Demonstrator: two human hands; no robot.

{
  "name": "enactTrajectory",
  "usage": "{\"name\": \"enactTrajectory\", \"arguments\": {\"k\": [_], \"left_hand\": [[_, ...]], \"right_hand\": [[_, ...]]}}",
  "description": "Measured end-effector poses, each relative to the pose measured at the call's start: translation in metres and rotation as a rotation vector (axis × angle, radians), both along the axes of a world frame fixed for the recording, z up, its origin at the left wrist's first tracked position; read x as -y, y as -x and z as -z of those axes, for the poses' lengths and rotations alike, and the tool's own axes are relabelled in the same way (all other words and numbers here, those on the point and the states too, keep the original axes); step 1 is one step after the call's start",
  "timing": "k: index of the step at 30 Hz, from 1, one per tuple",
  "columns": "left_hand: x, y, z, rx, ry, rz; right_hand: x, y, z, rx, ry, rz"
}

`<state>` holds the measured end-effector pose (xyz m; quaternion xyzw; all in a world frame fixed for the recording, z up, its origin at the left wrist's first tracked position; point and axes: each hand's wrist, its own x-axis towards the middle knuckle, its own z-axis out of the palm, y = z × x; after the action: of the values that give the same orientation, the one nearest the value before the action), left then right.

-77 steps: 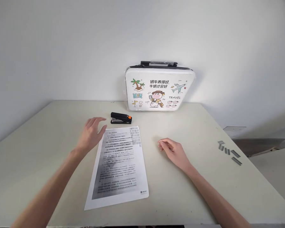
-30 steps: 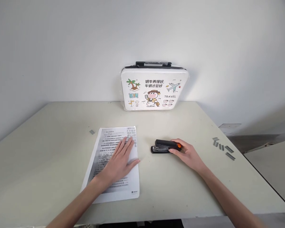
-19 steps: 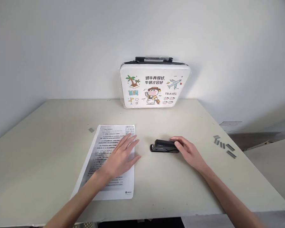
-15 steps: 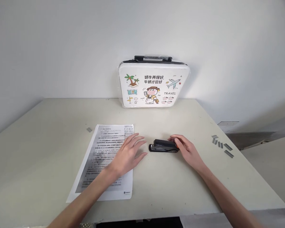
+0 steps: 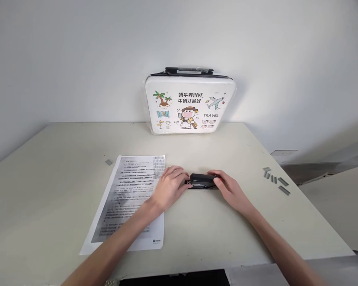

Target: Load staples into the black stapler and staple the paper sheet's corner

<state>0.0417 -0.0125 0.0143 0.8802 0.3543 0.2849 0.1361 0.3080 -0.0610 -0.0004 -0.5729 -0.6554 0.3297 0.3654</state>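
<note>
A black stapler [image 5: 202, 180] lies lengthwise across the table between my hands. My left hand [image 5: 170, 186] has its fingers closed on the stapler's left end, hiding that tip. At the right end, my right hand [image 5: 228, 188] grips the stapler between thumb and fingers. Under my left wrist and forearm lies a printed sheet of paper [image 5: 128, 198], its right edge just left of the stapler.
Several grey strips of staples [image 5: 273, 179] are scattered to the right, and a single strip [image 5: 108, 162] lies left of the paper. A white case [image 5: 191, 101] with cartoon prints leans against the wall at the back of the table [image 5: 214, 230].
My left hand has moved right from the paper's edge and closed on the stapler's left end. My right hand has shifted slightly further along the stapler.
</note>
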Motion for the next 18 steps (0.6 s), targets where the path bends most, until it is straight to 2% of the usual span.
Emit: {"name": "enactTrajectory", "arguments": {"k": [3, 7, 11, 12, 15, 18], "left_hand": [[0.002, 0.013, -0.004, -0.012, 0.002, -0.017], [0.003, 0.036, -0.007, -0.044, -0.016, -0.029], [-0.001, 0.071, -0.014, -0.063, -0.07, -0.051], [-0.005, 0.084, -0.017, -0.072, -0.092, -0.097], [-0.022, 0.132, -0.023, -0.143, -0.139, -0.359], [-0.04, 0.188, -0.025, -0.307, -0.105, -0.591]], "right_hand": [[0.002, 0.002, -0.001, 0.069, -0.013, -0.054], [0.003, 0.004, -0.002, 0.096, -0.007, -0.029], [0.004, 0.004, -0.003, 0.105, -0.011, -0.03], [0.004, 0.005, -0.003, 0.105, -0.012, -0.032], [0.004, 0.005, -0.003, 0.104, -0.013, -0.034], [0.004, 0.004, -0.002, 0.109, -0.019, -0.035]]}}
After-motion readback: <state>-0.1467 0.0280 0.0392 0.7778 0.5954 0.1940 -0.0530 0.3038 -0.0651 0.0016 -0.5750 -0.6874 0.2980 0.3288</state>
